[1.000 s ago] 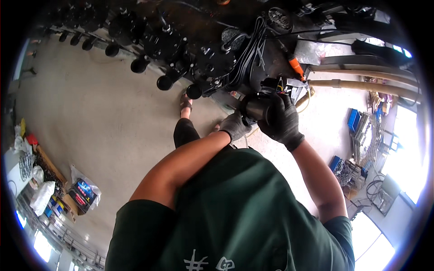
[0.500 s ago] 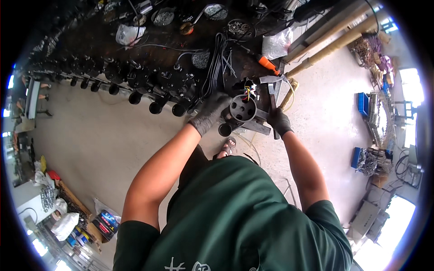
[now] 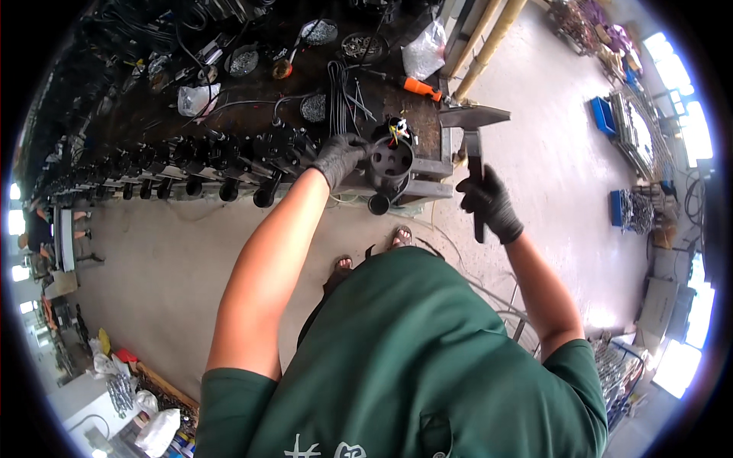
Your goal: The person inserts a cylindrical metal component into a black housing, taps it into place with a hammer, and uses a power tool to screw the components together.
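inside the curled right fingers (image 3: 470, 201), a hammer's dark handle (image 3: 474, 149)

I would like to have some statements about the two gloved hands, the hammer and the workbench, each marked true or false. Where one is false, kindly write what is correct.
1. The right hand grasps a hammer by its handle. True.
2. The left hand is at the left side of a round black housing. True.
3. The hammer's head touches the housing's face. False: the head is apart from the housing, off to its right.
4. An orange-handled tool lies on the workbench. True.
5. Both gloves are white. False: both gloves are dark.
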{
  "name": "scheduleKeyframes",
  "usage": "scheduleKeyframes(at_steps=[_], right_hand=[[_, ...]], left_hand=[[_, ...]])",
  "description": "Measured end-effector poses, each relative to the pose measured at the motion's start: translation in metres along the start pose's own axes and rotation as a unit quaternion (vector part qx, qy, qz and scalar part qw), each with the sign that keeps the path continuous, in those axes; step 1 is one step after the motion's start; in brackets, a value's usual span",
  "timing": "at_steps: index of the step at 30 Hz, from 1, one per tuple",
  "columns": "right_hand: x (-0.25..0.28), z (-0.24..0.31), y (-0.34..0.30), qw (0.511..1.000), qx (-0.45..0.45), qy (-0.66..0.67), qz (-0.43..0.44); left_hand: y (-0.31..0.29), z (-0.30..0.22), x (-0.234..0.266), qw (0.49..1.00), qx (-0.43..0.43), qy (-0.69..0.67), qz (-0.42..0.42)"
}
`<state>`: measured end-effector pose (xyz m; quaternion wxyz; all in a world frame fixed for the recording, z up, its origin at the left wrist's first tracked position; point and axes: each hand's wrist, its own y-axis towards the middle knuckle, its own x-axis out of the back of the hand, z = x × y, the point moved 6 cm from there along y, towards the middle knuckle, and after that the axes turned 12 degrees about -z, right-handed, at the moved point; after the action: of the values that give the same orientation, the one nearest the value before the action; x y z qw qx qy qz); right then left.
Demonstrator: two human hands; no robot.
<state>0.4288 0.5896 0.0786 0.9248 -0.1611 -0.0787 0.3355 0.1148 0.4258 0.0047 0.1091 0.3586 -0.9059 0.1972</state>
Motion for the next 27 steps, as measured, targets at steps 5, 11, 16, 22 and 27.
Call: scheduleKeyframes(at_steps=[5,11,16,22,27], right_hand=[[-0.041,0.041,-0.038,0.991,0.063,-0.102,-0.067],[-0.084,-0.008,-0.015,0.874,0.126,-0.466,-0.058],[-0.087,-0.001,-0.01,0.893,0.141,-0.427,-0.033],[-0.106,-0.013,-0.045,0.874,0.16,-0.424,-0.174],[-0.111,0.001,-0.03,0.842,0.185,-0.5,-0.08]], left_hand=[[-0.005,-0.021,-0.008,0.999,0.015,0.047,-0.004],[0.016,-0.013,-0.019,0.997,-0.03,0.072,0.004],[0.009,-0.021,-0.016,0.993,-0.027,0.115,-0.004],[-0.004,-0.039,-0.017,0.989,-0.048,0.137,-0.032],[0.014,-0.018,-0.017,0.987,-0.077,0.144,-0.014]])
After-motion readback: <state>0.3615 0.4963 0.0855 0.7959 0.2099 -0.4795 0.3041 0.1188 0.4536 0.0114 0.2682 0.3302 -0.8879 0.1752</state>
